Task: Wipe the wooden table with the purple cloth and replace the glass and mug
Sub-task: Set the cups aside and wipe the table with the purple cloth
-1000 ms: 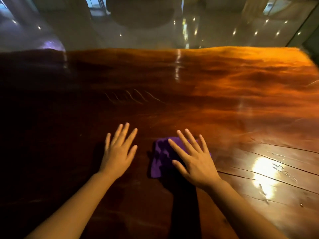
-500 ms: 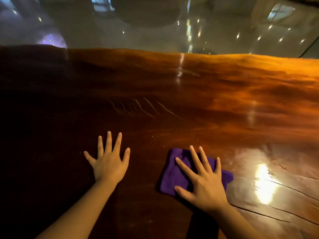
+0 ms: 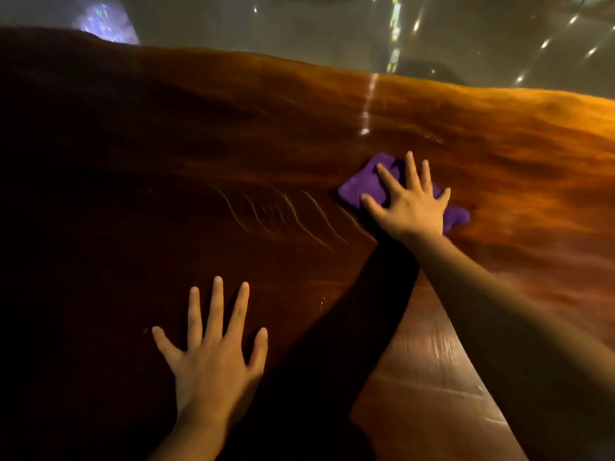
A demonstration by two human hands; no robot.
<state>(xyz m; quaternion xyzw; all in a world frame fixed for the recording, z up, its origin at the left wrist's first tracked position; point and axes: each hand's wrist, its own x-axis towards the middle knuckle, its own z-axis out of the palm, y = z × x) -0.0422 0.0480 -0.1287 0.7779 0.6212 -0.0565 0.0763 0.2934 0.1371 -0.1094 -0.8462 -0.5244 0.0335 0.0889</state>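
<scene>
Wiping is the step in hand. The right hand [image 3: 411, 206] lies flat on the purple cloth [image 3: 361, 184], fingers [image 3: 386, 176] spread apart, pressing it to the far middle of the desk [image 3: 499, 154]. The left hand [image 3: 213, 361] braces nearer, fingers apart, holding nothing. Neither glass nor mug is in view. Next, I'd guess, the cloth needs sweeping across the unwiped wood under even pressure.

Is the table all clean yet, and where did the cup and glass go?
Not yet. The right hand presses the purple cloth flat on the wooden table, mid-wipe; the left hand rests flat. No glass or mug shows, so putting them back remains.
</scene>
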